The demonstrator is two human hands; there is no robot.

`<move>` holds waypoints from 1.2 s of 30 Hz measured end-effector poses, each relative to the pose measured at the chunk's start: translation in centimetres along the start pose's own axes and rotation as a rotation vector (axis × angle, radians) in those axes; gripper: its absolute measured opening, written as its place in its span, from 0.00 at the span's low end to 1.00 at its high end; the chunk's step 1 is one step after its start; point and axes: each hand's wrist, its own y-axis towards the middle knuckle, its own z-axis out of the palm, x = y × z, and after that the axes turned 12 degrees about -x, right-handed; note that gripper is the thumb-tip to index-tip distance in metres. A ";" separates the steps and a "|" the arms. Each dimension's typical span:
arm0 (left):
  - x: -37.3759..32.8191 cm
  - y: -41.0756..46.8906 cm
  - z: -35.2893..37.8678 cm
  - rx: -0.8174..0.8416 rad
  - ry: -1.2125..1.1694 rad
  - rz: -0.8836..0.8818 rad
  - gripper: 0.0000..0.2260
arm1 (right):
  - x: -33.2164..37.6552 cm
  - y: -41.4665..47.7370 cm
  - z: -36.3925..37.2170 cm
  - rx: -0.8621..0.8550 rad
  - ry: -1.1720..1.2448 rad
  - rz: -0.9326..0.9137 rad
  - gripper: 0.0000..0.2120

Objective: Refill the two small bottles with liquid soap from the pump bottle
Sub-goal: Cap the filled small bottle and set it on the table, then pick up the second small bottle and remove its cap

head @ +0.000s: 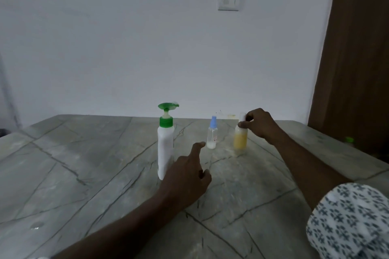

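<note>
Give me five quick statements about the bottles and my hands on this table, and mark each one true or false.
1. The pump bottle has a green pump head. True.
2. The right hand is at the top of the yellow bottle. True.
3. The left hand grips the pump bottle. False: it hangs open in front of it, with the index finger stretched towards the blue-capped bottle.
4. The blue-capped bottle is full to the neck. False: only a shallow white layer sits at its bottom.
5. All three bottles lie on their sides on the table. False: all stand upright.
</note>
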 end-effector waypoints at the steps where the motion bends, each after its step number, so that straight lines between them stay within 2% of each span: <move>1: -0.1 0.0 0.0 0.004 -0.004 0.004 0.31 | -0.2 0.2 0.1 -0.006 -0.010 0.003 0.15; 8: -0.4 -0.1 0.3 0.019 0.037 0.040 0.31 | -0.6 1.1 0.3 -0.006 -0.099 -0.009 0.14; 13: -0.5 -0.2 0.3 0.051 0.051 0.034 0.32 | -1.4 1.2 0.6 -0.014 -0.108 0.016 0.23; 21: -0.3 -0.2 0.5 0.069 0.073 0.051 0.32 | -2.3 0.5 0.0 0.021 -0.010 0.025 0.27; 23: -0.3 -0.2 0.4 0.070 0.060 0.055 0.32 | -2.2 0.4 -0.8 -0.021 0.048 0.056 0.23; 24: -0.3 -0.2 0.3 0.074 0.056 0.059 0.31 | -2.1 0.3 -1.3 -0.071 0.059 0.068 0.18; 26: -0.3 -0.1 0.2 0.088 0.063 0.064 0.30 | -1.8 0.4 -2.3 -0.235 0.086 0.083 0.09; 28: -0.2 0.0 0.1 0.098 0.076 0.069 0.28 | -1.3 -0.1 -3.1 -0.367 0.146 0.087 0.08; 29: -0.3 0.1 0.1 0.103 0.081 0.072 0.27 | -0.9 -0.6 -3.3 -0.381 0.179 0.082 0.08; 31: -0.3 0.1 0.0 0.116 0.097 0.081 0.25 | 0.0 -2.0 -2.7 -0.256 0.197 0.048 0.07; 34: -0.3 0.1 0.0 0.124 0.117 0.103 0.23 | 1.0 -4.4 0.4 0.142 0.111 -0.011 0.09; 36: -0.2 0.1 0.0 0.114 0.137 0.116 0.20 | 1.4 -5.1 2.9 0.274 0.017 -0.047 0.13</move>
